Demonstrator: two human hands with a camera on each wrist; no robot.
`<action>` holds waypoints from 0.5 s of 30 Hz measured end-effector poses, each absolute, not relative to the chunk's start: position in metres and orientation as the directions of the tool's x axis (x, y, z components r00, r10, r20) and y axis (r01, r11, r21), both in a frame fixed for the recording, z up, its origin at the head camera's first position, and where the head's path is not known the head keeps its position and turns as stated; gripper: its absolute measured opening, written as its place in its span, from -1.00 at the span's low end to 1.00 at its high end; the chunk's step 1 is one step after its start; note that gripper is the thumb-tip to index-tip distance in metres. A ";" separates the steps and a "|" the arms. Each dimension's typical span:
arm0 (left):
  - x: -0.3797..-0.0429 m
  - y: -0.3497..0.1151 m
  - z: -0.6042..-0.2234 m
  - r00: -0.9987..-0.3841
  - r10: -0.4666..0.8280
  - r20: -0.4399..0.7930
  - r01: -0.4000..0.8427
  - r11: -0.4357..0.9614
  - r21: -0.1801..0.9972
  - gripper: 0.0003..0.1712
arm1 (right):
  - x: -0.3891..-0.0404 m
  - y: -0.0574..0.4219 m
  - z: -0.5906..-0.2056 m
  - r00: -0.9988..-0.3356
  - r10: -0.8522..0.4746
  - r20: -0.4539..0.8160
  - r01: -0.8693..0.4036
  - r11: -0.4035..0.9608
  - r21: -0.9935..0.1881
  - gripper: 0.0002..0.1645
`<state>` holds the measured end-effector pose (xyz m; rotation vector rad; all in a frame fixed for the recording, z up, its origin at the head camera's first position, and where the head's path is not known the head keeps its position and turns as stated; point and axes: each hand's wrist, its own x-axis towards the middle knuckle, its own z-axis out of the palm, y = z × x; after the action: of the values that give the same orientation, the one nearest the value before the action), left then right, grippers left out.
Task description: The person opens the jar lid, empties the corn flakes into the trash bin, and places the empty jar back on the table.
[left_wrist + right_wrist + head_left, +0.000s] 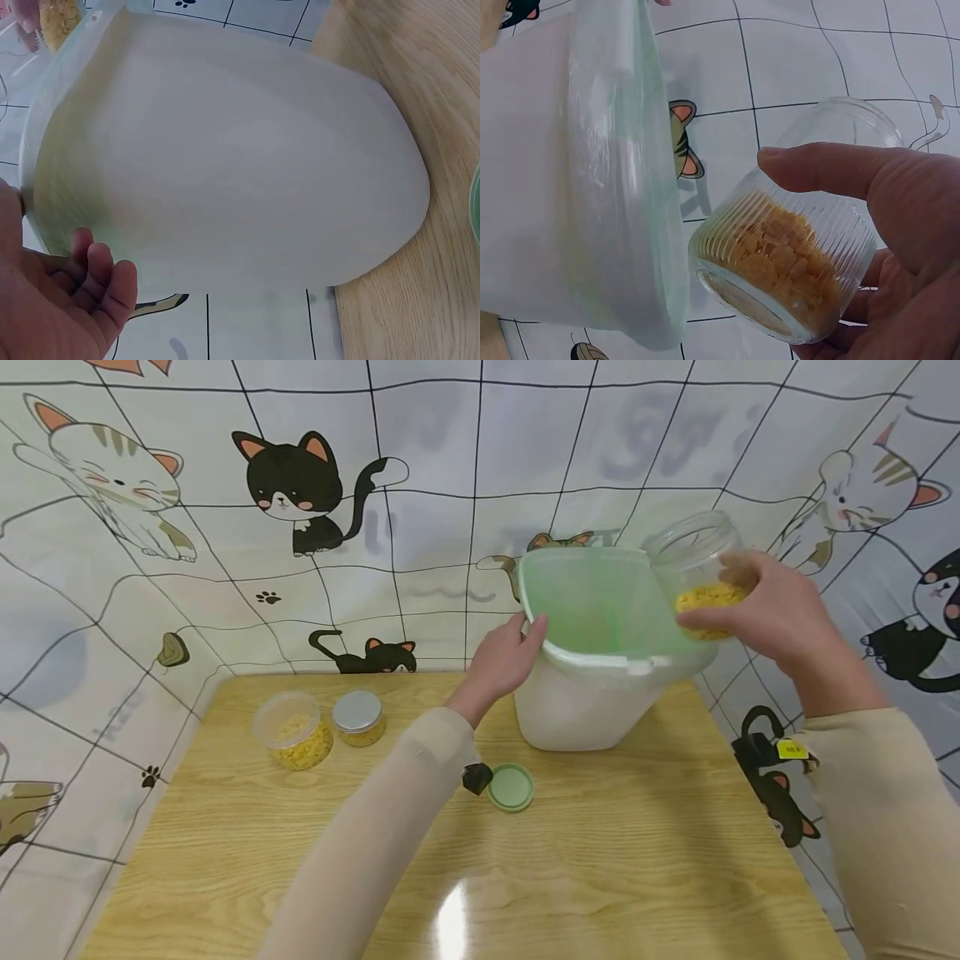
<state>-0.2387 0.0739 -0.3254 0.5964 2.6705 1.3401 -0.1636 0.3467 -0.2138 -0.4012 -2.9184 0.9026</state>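
Observation:
My left hand [498, 667] grips the left rim of a white bin [573, 710], its thumb at the edge. A translucent greenish liner [660, 225] covers the bin's mouth and folds over the rim. At the bin's right side, my right hand [787, 610] holds a clear ribbed jar [693, 547] around its side, without a lid. Yellow flakes [780, 255] fill its lower part. The jar tilts in the right wrist view, its mouth away from the bin, and overlaps the rim in the head view.
On the table's back left stand an uncovered clear tub [288, 731] of yellow flakes and a small jar [360, 718] with a silver lid. A round green lid [512, 787] lies in front of the bin. Cat-printed sheeting [427, 452] walls the wooden table [600, 860].

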 end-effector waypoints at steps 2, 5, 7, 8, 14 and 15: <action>-0.239 0.075 -0.325 -0.920 0.384 0.078 0.292 0.540 0.790 -0.30 | -0.165 0.348 -0.215 -0.966 0.259 -0.018 0.225 0.800 -0.557 0.29; -0.239 0.076 -0.324 -0.924 0.372 0.084 0.283 0.522 0.804 -0.38 | -0.166 0.348 -0.216 -0.968 0.252 -0.015 0.219 0.808 -0.547 0.28; -0.240 0.077 -0.323 -0.928 0.361 0.092 0.275 0.497 0.823 -0.44 | -0.166 0.348 -0.217 -0.969 0.248 -0.013 0.215 0.810 -0.546 0.28; -0.240 0.077 -0.322 -0.929 0.357 0.094 0.271 0.485 0.832 -0.46 | -0.167 0.348 -0.217 -0.969 0.247 -0.010 0.212 0.812 -0.544 0.28; -0.239 0.077 -0.319 -0.938 0.336 0.090 0.252 0.479 0.841 -0.49 | -0.169 0.348 -0.218 -0.970 0.243 -0.002 0.207 0.823 -0.529 0.26; -0.239 0.077 -0.319 -0.938 0.334 0.090 0.252 0.484 0.838 -0.49 | -0.169 0.348 -0.217 -0.971 0.241 -0.001 0.206 0.826 -0.525 0.26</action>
<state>-0.2388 0.0767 -0.3194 0.5208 2.6316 1.4647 -0.1692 0.3484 -0.2175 -0.3600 -2.9393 0.8330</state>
